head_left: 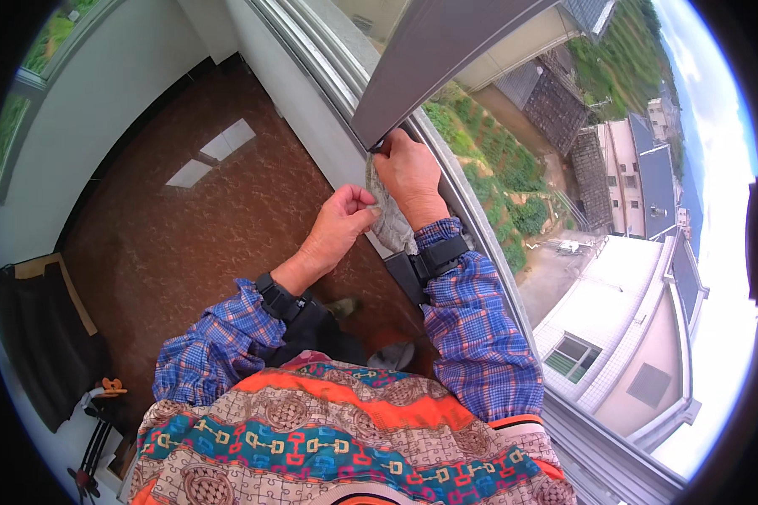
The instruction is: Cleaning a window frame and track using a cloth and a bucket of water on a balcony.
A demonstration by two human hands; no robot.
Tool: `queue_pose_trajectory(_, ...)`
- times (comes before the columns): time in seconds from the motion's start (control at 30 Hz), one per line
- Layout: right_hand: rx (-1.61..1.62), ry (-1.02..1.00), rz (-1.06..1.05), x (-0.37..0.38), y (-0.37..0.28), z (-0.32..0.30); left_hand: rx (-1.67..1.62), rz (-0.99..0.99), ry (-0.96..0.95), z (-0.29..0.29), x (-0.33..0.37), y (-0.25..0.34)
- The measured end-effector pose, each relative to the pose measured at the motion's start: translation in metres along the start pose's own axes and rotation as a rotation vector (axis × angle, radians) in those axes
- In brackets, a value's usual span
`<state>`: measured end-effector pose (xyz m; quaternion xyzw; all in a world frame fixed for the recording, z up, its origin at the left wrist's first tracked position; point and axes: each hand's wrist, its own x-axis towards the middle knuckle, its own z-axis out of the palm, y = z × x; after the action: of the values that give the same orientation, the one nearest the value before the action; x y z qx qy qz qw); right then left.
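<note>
Nearest, well below the grey window post (446,63), a patterned shirt (303,438) is seen, with blue checked sleeves (484,328) and a dark strap worn on each wrist. The grey cloth (392,225) is bunched on the pale sill (312,126), just below the foot of the post. The cloth's upper end seems to be gripped by the right hand (410,175), whose fingers are curled in against the post's foot; the fingertips are partly hidden there. Lower and to the left of that foot, the left hand (335,229) is held with thumb and forefinger nearly meeting at the cloth's edge; whether the cloth is pinched by it cannot be told.

The step in hand is judged to be the working of the cloth into the corner at the post's foot. For the next move, firm fingertip pressure close against the post would seem to be called for, with the loose cloth kept gathered by the left hand and clear of the track.

Farther off, to the left of the post, a glossy brown floor (185,252) is seen. Farthest, to the right of and beyond the post, greenery (501,151) and pale buildings (648,379) are seen outside.
</note>
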<state>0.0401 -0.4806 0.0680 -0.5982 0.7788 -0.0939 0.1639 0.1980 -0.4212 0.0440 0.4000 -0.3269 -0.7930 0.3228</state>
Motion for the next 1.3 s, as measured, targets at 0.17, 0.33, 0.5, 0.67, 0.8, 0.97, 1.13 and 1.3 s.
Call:
queue_pose_trajectory(0.17, 0.219, -0.037, -0.156, -0.013, 0.021, 0.002, 0.137, 0.139, 0.047, -0.008, 0.008, -0.005)
queue_pose_trajectory(0.33, 0.286, -0.041, -0.173, -0.041, 0.024, -0.006, 0.720, 0.301, 0.125, -0.001, 0.007, 0.014)
queue_pose_trajectory(0.5, 0.344, 0.027, -0.163, -0.052, 0.023, -0.008, 1.519, 0.756, 0.194, -0.005, 0.028, 0.017)
queue_pose_trajectory(0.67, 0.464, 0.069, -0.185, -0.073, 0.033, -0.025, 1.834, 0.566, 0.100, 0.012, 0.040, 0.042)
queue_pose_trajectory(0.8, 0.612, 0.107, -0.172, -0.117, 0.038, -0.052, 1.913, 0.445, -0.048, 0.008, 0.048, 0.052)
queue_pose_trajectory(0.97, 0.628, 0.177, -0.084, -0.179, 0.065, -0.055, 1.868, 0.446, -0.181, -0.004, 0.058, 0.054)
queue_pose_trajectory(1.13, 0.625, 0.209, 0.032, -0.235, 0.092, -0.051, 1.810, 0.390, -0.195, 0.009, 0.053, 0.058)
queue_pose_trajectory(1.3, 0.643, 0.251, 0.094, -0.273, 0.109, -0.044, 1.836, 0.426, -0.266, 0.045, 0.026, 0.019)
